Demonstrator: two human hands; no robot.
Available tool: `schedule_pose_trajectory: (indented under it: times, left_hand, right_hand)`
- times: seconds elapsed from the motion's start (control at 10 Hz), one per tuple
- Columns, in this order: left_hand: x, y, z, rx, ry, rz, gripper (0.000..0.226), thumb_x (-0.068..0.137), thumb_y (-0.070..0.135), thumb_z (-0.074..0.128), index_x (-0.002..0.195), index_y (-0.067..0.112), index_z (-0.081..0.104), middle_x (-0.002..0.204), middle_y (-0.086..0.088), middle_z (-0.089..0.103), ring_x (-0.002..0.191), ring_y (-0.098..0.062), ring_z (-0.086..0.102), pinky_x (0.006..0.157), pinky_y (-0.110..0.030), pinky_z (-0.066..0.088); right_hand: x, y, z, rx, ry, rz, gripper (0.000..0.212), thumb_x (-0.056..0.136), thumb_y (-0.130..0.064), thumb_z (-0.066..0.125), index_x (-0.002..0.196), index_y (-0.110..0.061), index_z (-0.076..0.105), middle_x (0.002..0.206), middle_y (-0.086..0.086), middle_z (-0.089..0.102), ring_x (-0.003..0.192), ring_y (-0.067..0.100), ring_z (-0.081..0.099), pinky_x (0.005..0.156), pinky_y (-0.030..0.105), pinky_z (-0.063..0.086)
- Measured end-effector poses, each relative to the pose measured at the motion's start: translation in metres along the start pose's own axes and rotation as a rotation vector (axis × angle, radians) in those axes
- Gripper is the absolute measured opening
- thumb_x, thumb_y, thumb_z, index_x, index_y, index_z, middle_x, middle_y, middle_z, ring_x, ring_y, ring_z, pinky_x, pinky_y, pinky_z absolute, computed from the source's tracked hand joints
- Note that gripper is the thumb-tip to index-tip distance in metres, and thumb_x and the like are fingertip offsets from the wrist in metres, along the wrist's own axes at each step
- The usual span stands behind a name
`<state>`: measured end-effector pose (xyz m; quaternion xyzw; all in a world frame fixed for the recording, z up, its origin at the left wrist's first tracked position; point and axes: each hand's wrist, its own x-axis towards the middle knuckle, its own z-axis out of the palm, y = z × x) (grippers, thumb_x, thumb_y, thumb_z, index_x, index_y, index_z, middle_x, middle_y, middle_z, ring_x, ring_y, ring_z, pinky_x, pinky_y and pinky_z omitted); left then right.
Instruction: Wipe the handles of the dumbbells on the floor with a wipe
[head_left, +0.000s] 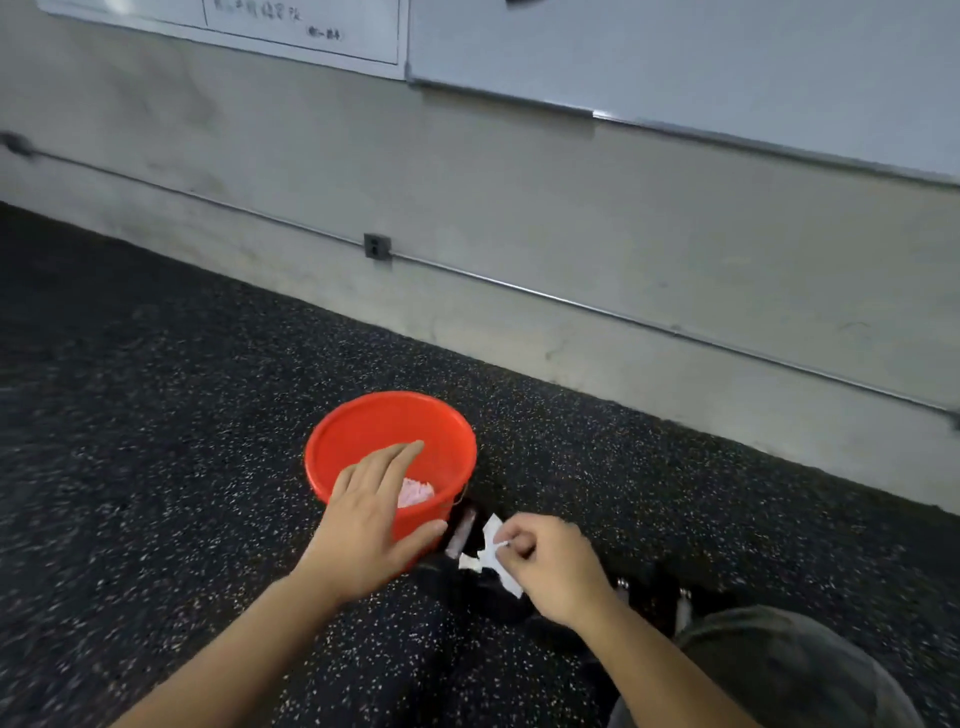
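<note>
We see the left hand (371, 525) spread flat, fingers together and extended, hovering over the near rim of a red bucket (332, 457) that stands on the dark speckled floor (156, 415). It holds nothing. Inside the bucket lies a crumpled pinkish-white wad (415, 492), partly hidden by the fingers.

The right hand (550, 564) is curled, its thumb and fingers pinching a white wipe (488, 543), which hangs crumpled and spreads out to the left of and below the fingertips. The wipe is just right of the bucket and above a black dumbbell (483, 587) lying on the floor beneath it. The dumbbell's pale handle (462, 530) shows just beside the bucket's base, between the two hands; we cannot tell whether the wipe touches it. Further dark dumbbell shapes (654, 597) lie to the right, near a knee in greenish cloth (779, 665), too blurred to make out.

Beyond the floor rises a grey wall (519, 208) with a thin conduit (571, 304), and whiteboards (675, 62) hang above.
</note>
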<state>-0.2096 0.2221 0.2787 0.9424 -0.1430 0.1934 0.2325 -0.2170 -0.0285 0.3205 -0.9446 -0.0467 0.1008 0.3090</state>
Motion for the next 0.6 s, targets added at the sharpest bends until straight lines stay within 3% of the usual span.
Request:
schedule_pose_trajectory:
  times: [0.1, 0.2, 0.3, 0.4, 0.5, 0.6]
  left_hand:
    - [-0.009, -0.017, -0.008, 0.029, 0.006, -0.058, 0.089, 0.094, 0.076, 0.048, 0.162, 0.023, 0.027, 0.158, 0.0, 0.044, 0.147, -0.021, 0.039, 0.118, -0.039, 0.027]
    - [0.004, -0.027, -0.024, 0.037, 0.052, -0.091, 0.089, 0.092, 0.073, 0.054, 0.161, 0.021, 0.03, 0.157, -0.002, 0.044, 0.145, -0.022, 0.04, 0.117, -0.045, 0.03]
    - [0.026, -0.031, -0.041, 0.047, 0.097, -0.105, 0.089, 0.09, 0.072, 0.054, 0.159, 0.019, 0.032, 0.156, -0.004, 0.046, 0.143, -0.025, 0.042, 0.116, -0.048, 0.032]
    - [0.047, -0.031, -0.05, 0.055, 0.122, -0.094, 0.091, 0.09, 0.074, 0.051, 0.159, 0.018, 0.033, 0.155, -0.005, 0.046, 0.142, -0.025, 0.042, 0.116, -0.049, 0.033]
    - [0.063, -0.025, -0.046, 0.051, 0.147, -0.068, 0.09, 0.09, 0.074, 0.05, 0.159, 0.018, 0.033, 0.155, -0.005, 0.046, 0.143, -0.025, 0.042, 0.115, -0.048, 0.032]
    - [0.084, -0.013, -0.031, 0.037, 0.104, -0.027, 0.089, 0.091, 0.074, 0.049, 0.16, 0.02, 0.032, 0.156, -0.004, 0.045, 0.144, -0.026, 0.042, 0.116, -0.049, 0.032]
  right_hand:
    - [0.013, -0.021, 0.005, 0.019, 0.018, -0.005, 0.007, 0.086, -0.046, 0.06, 0.09, -0.048, 0.066, 0.077, -0.026, 0.07, 0.074, 0.006, 0.066, 0.09, 0.045, 0.056]
    - [0.039, -0.057, -0.008, 0.119, 0.119, -0.085, 0.018, 0.095, -0.032, 0.063, 0.111, -0.038, 0.069, 0.101, -0.016, 0.076, 0.085, 0.006, 0.07, 0.088, 0.037, 0.058]
    - [0.064, -0.083, -0.021, 0.187, 0.07, -0.152, 0.043, 0.095, -0.035, 0.066, 0.136, -0.042, 0.057, 0.119, -0.014, 0.072, 0.101, 0.017, 0.072, 0.099, 0.043, 0.054]
    - [0.078, -0.081, -0.025, 0.199, 0.028, -0.146, 0.052, 0.093, -0.038, 0.07, 0.139, -0.048, 0.049, 0.124, -0.014, 0.066, 0.103, 0.019, 0.071, 0.093, 0.049, 0.058]
    - [0.074, -0.069, -0.035, 0.219, 0.062, -0.122, 0.048, 0.093, -0.036, 0.071, 0.137, -0.046, 0.053, 0.116, -0.019, 0.063, 0.099, 0.016, 0.071, 0.092, 0.046, 0.059]
    - [0.072, -0.051, -0.054, 0.231, 0.087, -0.101, 0.05, 0.095, -0.035, 0.071, 0.141, -0.039, 0.053, 0.122, -0.018, 0.061, 0.102, 0.006, 0.068, 0.1, 0.039, 0.056]
